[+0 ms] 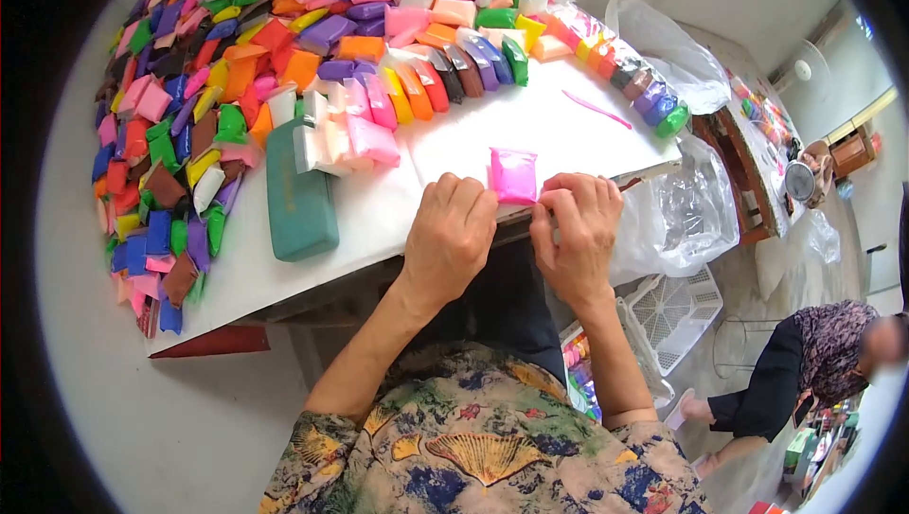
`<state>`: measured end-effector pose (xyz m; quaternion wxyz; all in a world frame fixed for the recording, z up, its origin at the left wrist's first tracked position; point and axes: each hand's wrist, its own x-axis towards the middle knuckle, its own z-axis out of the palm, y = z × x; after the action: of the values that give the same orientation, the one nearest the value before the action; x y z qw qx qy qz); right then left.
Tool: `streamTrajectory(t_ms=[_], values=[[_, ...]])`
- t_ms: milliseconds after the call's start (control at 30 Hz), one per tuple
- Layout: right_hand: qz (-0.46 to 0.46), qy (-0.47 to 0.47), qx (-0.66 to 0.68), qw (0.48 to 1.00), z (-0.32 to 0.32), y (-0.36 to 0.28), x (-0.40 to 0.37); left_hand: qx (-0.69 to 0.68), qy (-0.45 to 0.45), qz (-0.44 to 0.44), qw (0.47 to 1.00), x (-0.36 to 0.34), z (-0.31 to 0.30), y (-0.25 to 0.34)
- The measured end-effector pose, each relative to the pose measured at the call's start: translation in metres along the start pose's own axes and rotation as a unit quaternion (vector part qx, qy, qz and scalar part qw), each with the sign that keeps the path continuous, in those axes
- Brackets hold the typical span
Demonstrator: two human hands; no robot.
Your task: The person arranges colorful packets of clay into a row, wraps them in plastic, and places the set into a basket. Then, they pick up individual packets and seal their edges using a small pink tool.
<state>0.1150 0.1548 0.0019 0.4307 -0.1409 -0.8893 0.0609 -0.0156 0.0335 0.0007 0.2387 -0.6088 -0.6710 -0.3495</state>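
Note:
A bright pink clay packet (514, 176) in clear wrapping is held near the table's front edge, between my two hands. My left hand (449, 233) is closed, its fingertips pinching the packet's lower left corner. On the other side, my right hand (579, 230) pinches the lower right corner with thumb and forefinger. To the left, a row of clay packets (414, 90) in many colours lies side by side, with pale and pink ones (371, 140) stacked at its near end. A dark green case (301, 194) sits beside that stack.
A large heap of coloured packets (284, 50) covers the table's left and back. Beyond my right hand lie a pink strip (597, 109) and a clear bag with a row of packets (632, 74). Plastic bags (686, 202) and a white basket (674, 315) are at right; a person (805, 372) sits farther off.

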Motion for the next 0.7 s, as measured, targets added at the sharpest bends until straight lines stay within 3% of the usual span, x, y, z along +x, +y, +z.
streamTrajectory(t_ms=[167, 300, 500, 600, 700], values=[[0.162, -0.045, -0.013, 0.986, -0.013, -0.025, 0.028, 0.010, 0.030, 0.017, 0.999, -0.009, 0.000, 0.008], [0.201, -0.213, -0.102, 0.951, -0.008, -0.038, 0.053, 0.019, 0.036, -0.009, 0.999, -0.016, 0.002, 0.009], [0.174, -0.321, -0.147, 0.919, -0.011, -0.046, 0.076, -0.025, 0.054, -0.060, 0.996, -0.020, -0.019, 0.010], [0.158, -0.266, -0.083, 0.947, -0.008, -0.044, 0.079, -0.063, 0.063, -0.104, 0.991, -0.028, -0.038, 0.004], [-0.041, -0.101, 0.084, 0.991, 0.021, -0.035, 0.079, -0.094, 0.069, -0.144, 0.983, -0.033, -0.051, 0.001]])
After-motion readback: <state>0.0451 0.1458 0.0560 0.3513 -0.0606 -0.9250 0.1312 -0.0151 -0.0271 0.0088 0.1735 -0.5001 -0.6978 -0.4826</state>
